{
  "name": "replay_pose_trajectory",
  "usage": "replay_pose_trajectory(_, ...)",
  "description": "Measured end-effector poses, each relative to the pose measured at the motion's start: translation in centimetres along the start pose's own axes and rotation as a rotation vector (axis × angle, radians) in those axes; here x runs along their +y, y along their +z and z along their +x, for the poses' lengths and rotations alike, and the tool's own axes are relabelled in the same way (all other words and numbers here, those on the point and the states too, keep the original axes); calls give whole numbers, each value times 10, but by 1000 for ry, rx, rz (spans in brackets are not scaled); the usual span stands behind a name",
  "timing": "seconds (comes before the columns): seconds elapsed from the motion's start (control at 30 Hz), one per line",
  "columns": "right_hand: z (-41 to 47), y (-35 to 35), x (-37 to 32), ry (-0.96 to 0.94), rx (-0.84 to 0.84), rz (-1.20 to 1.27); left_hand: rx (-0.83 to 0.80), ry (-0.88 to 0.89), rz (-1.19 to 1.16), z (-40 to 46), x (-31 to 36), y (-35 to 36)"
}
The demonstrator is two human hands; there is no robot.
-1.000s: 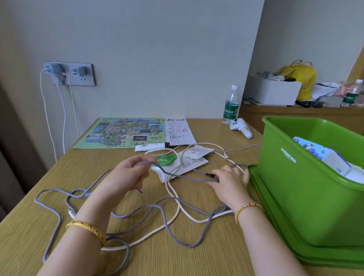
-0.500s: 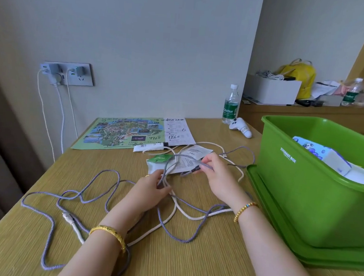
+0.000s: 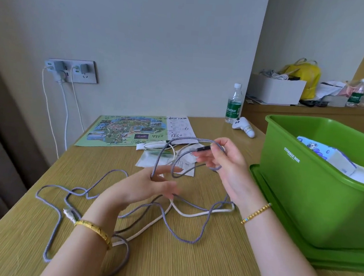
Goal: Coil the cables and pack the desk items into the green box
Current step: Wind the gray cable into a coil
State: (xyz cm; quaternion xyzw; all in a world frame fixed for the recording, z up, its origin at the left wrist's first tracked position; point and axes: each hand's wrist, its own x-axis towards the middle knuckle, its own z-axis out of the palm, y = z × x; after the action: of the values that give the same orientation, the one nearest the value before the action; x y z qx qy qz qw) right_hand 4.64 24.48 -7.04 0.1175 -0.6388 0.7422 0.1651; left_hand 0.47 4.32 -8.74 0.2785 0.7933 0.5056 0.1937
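- Right now the right hand (image 3: 224,163) pinches the black plug end of the grey braided cable (image 3: 182,227) between thumb and fingertips, with one loop already hanging round its fingers, at about 2 o'clock from the middle of the desk (image 3: 167,263).
- Meanwhile the left hand (image 3: 151,185) sits at the centre with fingers mostly straight, the cable running over them; I judge it guides rather than grips.
- To coil well, I would keep the plug pinned in the right hand, let the left feed slack in even loops of like size, and lay each turn beside the last rather than across it.
- Risk: the grey cable crosses a white cable (image 3: 194,215) several times at 6 o'clock, so pulling hard could drag both; easing the grey strand free of each crossing looks wiser.
- Material: the grey cable is woven, matte and limp, lying in loose curls toward 8 o'clock; the white one looks smoother and slightly stiffer.
- The green box (image 3: 316,192) stands at 3 o'clock, glossy rigid plastic with a rolled rim, resting on a flat green lid (image 3: 341,259) and already holding white paper goods.
- Still to be packed, by my reading: a printed map (image 3: 120,131) and papers (image 3: 164,160) at 12 o'clock, flat and thin, and a white controller (image 3: 243,126) at 1 o'clock, rounded hard plastic.
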Motion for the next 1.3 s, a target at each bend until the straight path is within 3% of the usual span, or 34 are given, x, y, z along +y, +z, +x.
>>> replay_pose_trajectory(0.1, -3, 4, 0, 10, -65, -55, -30, 20, -261, -1, 0, 1)
replay_pose_trajectory(0.2, -4, 6, 3, 48, -90, -136, 36, 60, -341, -3, -4, -9)
replay_pose_trajectory(0.33, -5, 2, 1, 96, -251, -156, 20, 93, -455, -12, -14, -34)
replay_pose_trajectory(0.47, -9, -8, -5, 161, -493, -74, 369, -4, -225, -4, -13, -32)
replay_pose_trajectory(0.57, -13, -7, -9, 259, -753, -253, 569, 123, -214, 0, -8, -25)
replay_pose_trajectory(0.63, -13, -4, -10, 294, -717, -308, 612, 209, -215, 2, -5, -23)
replay_pose_trajectory(0.73, -9, 1, -8, 229, -375, -370, 579, 232, -124, 2, 3, -17)
replay_pose_trajectory(0.8, -6, 4, -2, 19, -43, -537, 515, 248, -99, 3, 8, -12)
replay_pose_trajectory(0.87, -3, 7, 4, -252, 153, -724, 486, 281, -81, 4, 11, -8)
replay_pose_trajectory(0.93, -1, 11, 11, -396, 144, -947, 432, 319, -108, 2, 12, -6)
replay_pose_trajectory(1.0, 0, 14, 21, -345, 54, -1130, 343, 354, -169, 0, 13, -2)
replay_pose_trajectory(1.2, -6, 20, 31, -215, -101, -1019, 346, 424, -788, 1, 19, -1)
replay_pose_trajectory(1.3, -9, 28, 36, -151, -281, -1150, 445, 394, -1017, 5, 19, -3)
